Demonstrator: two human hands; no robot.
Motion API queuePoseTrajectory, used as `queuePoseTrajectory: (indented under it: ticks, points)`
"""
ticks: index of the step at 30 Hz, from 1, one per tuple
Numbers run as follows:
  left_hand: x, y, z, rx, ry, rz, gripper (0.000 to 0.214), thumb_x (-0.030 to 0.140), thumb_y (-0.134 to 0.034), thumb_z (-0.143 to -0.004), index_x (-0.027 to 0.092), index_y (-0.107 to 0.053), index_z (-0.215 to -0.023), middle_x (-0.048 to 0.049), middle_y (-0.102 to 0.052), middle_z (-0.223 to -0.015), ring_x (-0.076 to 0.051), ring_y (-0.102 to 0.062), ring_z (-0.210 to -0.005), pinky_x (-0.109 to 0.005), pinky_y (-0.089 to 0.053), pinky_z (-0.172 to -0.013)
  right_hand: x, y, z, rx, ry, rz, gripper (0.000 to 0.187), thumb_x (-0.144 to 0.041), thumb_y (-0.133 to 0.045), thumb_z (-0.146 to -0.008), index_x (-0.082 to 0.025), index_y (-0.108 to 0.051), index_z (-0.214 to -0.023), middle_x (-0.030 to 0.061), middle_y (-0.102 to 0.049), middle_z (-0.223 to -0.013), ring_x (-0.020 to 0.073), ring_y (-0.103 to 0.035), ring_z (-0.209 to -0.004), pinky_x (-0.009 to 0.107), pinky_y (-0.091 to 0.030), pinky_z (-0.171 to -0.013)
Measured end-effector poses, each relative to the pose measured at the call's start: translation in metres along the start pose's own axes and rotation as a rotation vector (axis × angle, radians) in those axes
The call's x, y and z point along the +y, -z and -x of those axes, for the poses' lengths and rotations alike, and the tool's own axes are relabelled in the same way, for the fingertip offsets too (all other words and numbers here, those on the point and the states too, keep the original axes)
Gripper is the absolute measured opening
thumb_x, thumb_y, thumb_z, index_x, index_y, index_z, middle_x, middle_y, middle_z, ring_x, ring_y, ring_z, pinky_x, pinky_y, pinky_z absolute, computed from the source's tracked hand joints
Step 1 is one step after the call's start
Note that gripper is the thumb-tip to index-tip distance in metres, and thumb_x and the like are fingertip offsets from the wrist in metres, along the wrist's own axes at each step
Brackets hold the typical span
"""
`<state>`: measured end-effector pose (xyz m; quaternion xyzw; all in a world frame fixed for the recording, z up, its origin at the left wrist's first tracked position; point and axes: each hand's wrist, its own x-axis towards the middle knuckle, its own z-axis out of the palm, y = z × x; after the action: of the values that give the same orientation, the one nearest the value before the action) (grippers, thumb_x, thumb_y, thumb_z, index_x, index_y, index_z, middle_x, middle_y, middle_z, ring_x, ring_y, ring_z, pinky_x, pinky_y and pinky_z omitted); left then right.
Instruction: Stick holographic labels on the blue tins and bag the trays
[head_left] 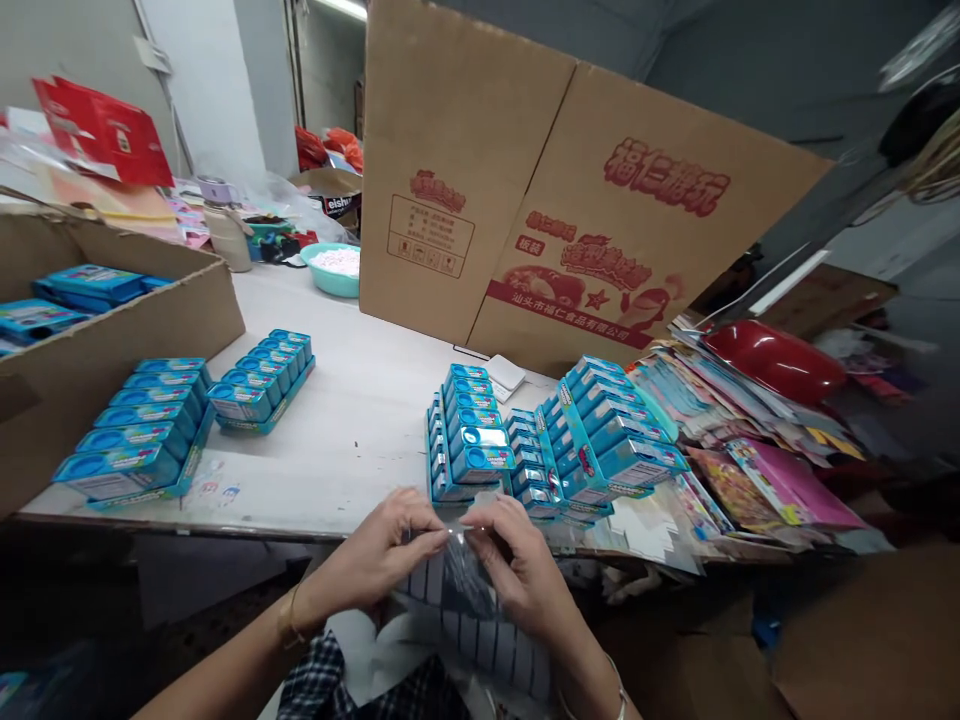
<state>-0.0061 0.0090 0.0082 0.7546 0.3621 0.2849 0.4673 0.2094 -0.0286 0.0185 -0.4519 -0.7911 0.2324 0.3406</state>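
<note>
Film [466, 578] between the fingers [426, 546]

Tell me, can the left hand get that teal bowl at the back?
Probably not right now: the left hand seems busy, its grip on clear plastic, and the teal bowl sits far across the white table. Nothing seems to block the way, so letting go and leaning in might work.

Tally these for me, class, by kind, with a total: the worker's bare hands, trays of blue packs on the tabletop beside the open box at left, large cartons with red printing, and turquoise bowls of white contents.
Hands, left hand and right hand: 2
Blue-pack trays: 2
Red-printed carton: 1
Turquoise bowl: 1
Total: 6
</note>
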Motion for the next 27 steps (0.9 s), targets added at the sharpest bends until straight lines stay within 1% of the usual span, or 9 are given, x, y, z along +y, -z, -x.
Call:
queuePoseTrajectory:
  ticks: [2,4,6,8,11,14,17,24,27]
  points:
    - [0.001,-0.001,-0.002,-0.065,0.087,0.253,0.037,0.044,-0.054,-0.092,0.017,-0.066,-0.07,0.0016,-0.052,-0.066,-0.015,-0.046,-0.066,-0.026,-0.038,-0.067,-0.001,0.001,0.0,0.002,0.034,0.017,0.017,-0.017,-0.048,-0.099,-0.026,-0.062,-0.104,0.0005,-0.068,-0.09,0.0177,-0.062,-0.086,0.044,-0.038,-0.107]
    - [0.001,-0.003,-0.004,-0.099,0.165,0.431,0.038,0.048,-0.057,-0.089,0.015,-0.067,-0.072,0.0028,-0.05,-0.063,-0.012,-0.04,-0.061,-0.024,-0.033,-0.06,-0.002,-0.001,0.003,0.042,0.06,0.061,0.016,-0.018,-0.05,-0.098,-0.026,-0.063,-0.104,0.0028,-0.066,-0.092,0.0196,-0.061,-0.089,0.041,-0.045,-0.096]
    - [0.0,-0.005,-0.005,-0.089,0.187,0.504,0.038,0.048,-0.06,-0.086,0.013,-0.07,-0.075,0.0018,-0.055,-0.065,-0.012,-0.042,-0.063,-0.023,-0.033,-0.061,-0.003,-0.004,0.005,0.082,0.087,0.122,0.018,-0.019,-0.054,-0.096,-0.026,-0.062,-0.111,0.007,-0.065,-0.104,0.0231,-0.06,-0.099,0.04,-0.048,-0.089]
    - [-0.002,-0.007,-0.005,-0.079,0.178,0.536,0.037,0.047,-0.062,-0.085,0.013,-0.072,-0.076,0.0004,-0.059,-0.068,-0.013,-0.044,-0.066,-0.023,-0.035,-0.064,-0.005,-0.009,0.008,0.087,0.125,0.194,0.025,-0.019,-0.057,-0.095,-0.027,-0.06,-0.118,0.0085,-0.064,-0.111,0.0249,-0.059,-0.103,0.044,-0.046,-0.093]
    - [-0.004,-0.008,-0.006,-0.097,0.204,0.608,0.035,0.046,-0.064,-0.083,0.013,-0.072,-0.073,0.0017,-0.057,-0.064,-0.012,-0.042,-0.064,-0.022,-0.034,-0.063,-0.007,-0.016,0.008,0.12,0.174,0.259,0.024,-0.015,-0.057,-0.094,-0.025,-0.06,-0.116,0.0072,-0.066,-0.104,0.0237,-0.06,-0.095,0.047,-0.044,-0.096]
    - [-0.006,-0.008,-0.005,-0.1,0.277,0.67,0.032,0.043,-0.068,-0.079,0.013,-0.072,-0.071,0.0037,-0.053,-0.06,-0.01,-0.036,-0.059,-0.021,-0.031,-0.059,-0.007,-0.021,0.006,0.177,0.169,0.249,0.017,-0.014,-0.057,-0.094,-0.023,-0.062,-0.107,0.0062,-0.067,-0.094,0.0222,-0.06,-0.087,0.043,-0.048,-0.087]
    - [-0.007,-0.008,-0.005,-0.082,0.332,0.7,0.028,0.04,-0.07,-0.076,0.013,-0.073,-0.071,0.0034,-0.054,-0.06,-0.01,-0.036,-0.059,-0.021,-0.03,-0.058,-0.006,-0.024,0.006,0.197,0.182,0.269,0.018,-0.012,-0.057,-0.093,-0.024,-0.063,-0.106,0.0055,-0.068,-0.09,0.0218,-0.061,-0.083,0.041,-0.048,-0.083]
    - [-0.009,-0.011,-0.009,-0.081,0.371,0.738,0.027,0.039,-0.071,-0.073,0.012,-0.071,-0.069,0.0033,-0.053,-0.059,-0.011,-0.038,-0.059,-0.021,-0.032,-0.056,-0.003,-0.024,0.013,0.24,0.268,0.415,0.031,-0.007,-0.057,-0.09,-0.026,-0.063,-0.114,0.0061,-0.072,-0.1,0.0229,-0.065,-0.093,0.047,-0.045,-0.096]
    - [-0.006,-0.01,-0.01,-0.095,0.369,0.73,0.027,0.038,-0.07,-0.074,0.012,-0.069,-0.069,0.0037,-0.052,-0.06,-0.01,-0.037,-0.059,-0.021,-0.031,-0.057,-0.003,-0.027,0.011,0.279,0.293,0.441,0.028,-0.006,-0.055,-0.091,-0.023,-0.063,-0.111,0.0066,-0.072,-0.103,0.0225,-0.066,-0.095,0.047,-0.045,-0.097]
